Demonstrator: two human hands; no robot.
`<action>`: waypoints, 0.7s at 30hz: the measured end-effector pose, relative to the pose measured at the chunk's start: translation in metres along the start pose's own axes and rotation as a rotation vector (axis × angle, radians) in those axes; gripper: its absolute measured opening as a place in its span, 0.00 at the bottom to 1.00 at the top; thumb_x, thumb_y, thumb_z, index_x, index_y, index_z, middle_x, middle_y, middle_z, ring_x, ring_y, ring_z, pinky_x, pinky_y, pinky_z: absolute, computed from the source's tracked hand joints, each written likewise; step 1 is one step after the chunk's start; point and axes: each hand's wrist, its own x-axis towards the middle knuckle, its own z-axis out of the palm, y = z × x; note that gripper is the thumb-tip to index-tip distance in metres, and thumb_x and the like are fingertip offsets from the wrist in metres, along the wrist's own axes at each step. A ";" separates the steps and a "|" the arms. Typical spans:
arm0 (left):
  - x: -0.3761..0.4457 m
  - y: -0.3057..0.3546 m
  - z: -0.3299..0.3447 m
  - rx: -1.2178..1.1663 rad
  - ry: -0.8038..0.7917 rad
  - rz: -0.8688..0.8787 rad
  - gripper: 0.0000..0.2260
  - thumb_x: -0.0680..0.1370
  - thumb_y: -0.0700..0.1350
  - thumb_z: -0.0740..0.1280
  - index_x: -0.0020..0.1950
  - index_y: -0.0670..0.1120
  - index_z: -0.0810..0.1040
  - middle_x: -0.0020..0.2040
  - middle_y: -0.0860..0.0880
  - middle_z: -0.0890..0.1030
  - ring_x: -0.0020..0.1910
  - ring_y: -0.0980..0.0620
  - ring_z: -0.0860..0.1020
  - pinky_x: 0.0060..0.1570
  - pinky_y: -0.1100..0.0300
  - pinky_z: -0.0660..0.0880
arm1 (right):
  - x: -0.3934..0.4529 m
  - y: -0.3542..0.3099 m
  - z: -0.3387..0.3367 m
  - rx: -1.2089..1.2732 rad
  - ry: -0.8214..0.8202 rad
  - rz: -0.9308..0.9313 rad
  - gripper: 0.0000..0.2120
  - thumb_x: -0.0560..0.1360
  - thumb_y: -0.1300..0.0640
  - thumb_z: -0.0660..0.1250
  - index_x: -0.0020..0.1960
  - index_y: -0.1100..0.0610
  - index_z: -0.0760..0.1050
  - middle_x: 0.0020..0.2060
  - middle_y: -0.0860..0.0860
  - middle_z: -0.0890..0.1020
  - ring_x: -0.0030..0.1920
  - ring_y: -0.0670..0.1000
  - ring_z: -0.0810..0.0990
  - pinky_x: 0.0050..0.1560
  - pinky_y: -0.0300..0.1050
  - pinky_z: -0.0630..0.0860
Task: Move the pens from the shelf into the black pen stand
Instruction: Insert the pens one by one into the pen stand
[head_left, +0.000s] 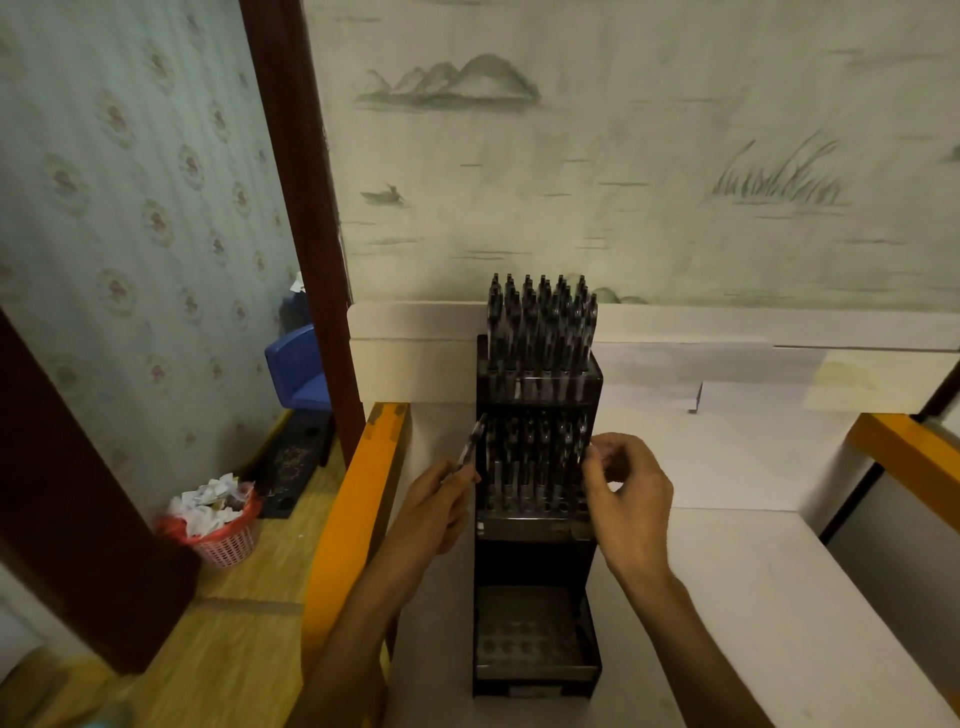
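Three tiers on this tall black plastic pen stand (537, 525): the far top one is packed with dark pens (540, 322), the middle one looks mostly full, and the near bottom tray shows bare holes. It stands on the white shelf (753, 571) against the painted wall.

My left hand (439, 506) has its grip closed round one slim dark pen (471, 441), which is tilted with its far end just beside the stand's left edge at the middle tier. My right hand (626, 496) sits at the right side of that tier with the fingers curled, pinching at something small and pale, and I honestly can't tell what it is or whether it's touching a pen.

What worries me: the pen comes in at a slant, so I reckon it could catch on a neighbour or miss its hole and slip down the outside, towards the yellow wooden rail (358, 499) and the floor. The stand is narrow and tall too, so a sideways shove from either hand might rock it.
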 end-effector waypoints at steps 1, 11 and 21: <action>-0.001 0.001 0.001 0.006 0.005 0.000 0.08 0.84 0.45 0.58 0.48 0.43 0.72 0.26 0.52 0.66 0.21 0.57 0.62 0.20 0.66 0.60 | 0.000 -0.007 -0.002 0.043 0.002 -0.016 0.05 0.78 0.61 0.67 0.50 0.52 0.78 0.42 0.45 0.81 0.43 0.44 0.79 0.42 0.37 0.77; -0.004 0.005 0.018 0.318 -0.056 0.174 0.06 0.83 0.45 0.61 0.50 0.45 0.75 0.29 0.55 0.73 0.26 0.61 0.70 0.27 0.69 0.66 | -0.006 -0.047 0.017 0.234 -0.489 0.040 0.05 0.77 0.54 0.69 0.50 0.46 0.81 0.43 0.35 0.82 0.49 0.38 0.81 0.48 0.27 0.74; -0.004 0.009 0.012 0.709 0.024 0.302 0.05 0.82 0.49 0.62 0.52 0.56 0.78 0.42 0.55 0.79 0.43 0.61 0.77 0.42 0.68 0.73 | 0.004 -0.041 0.010 0.424 -0.351 0.172 0.06 0.78 0.55 0.68 0.53 0.55 0.80 0.43 0.49 0.85 0.47 0.46 0.84 0.50 0.37 0.79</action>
